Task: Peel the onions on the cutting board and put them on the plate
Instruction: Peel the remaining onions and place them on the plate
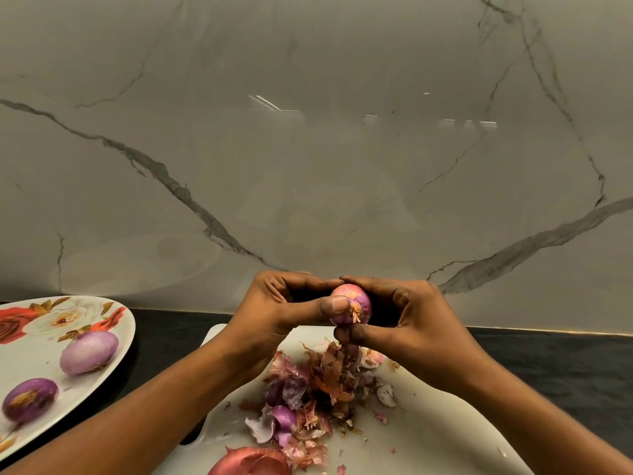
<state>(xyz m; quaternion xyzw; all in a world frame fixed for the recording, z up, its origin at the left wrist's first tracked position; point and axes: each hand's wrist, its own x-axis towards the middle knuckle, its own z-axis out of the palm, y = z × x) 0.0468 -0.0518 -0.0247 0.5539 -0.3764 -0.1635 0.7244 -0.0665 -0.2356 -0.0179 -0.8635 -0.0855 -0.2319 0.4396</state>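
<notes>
Head view: above the cutting board point(428, 423), the left hand point(284, 313) and right hand point(411, 323) meet around a half-peeled onion point(354, 301), left thumb pressing it, right thumb pinching loose skin point(346, 349) beneath. Peelings point(315, 395) heap on the board; left of it, a plate point(34, 358) holds two peeled onions point(89, 352).

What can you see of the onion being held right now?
The onion is small, round, pink-purple and glossy, with dry orange root threads facing the camera. It is held above the cutting board. The left hand grips its left side, thumb pressed on it; the right hand cups its right side and pinches loose skin hanging beneath.
</notes>
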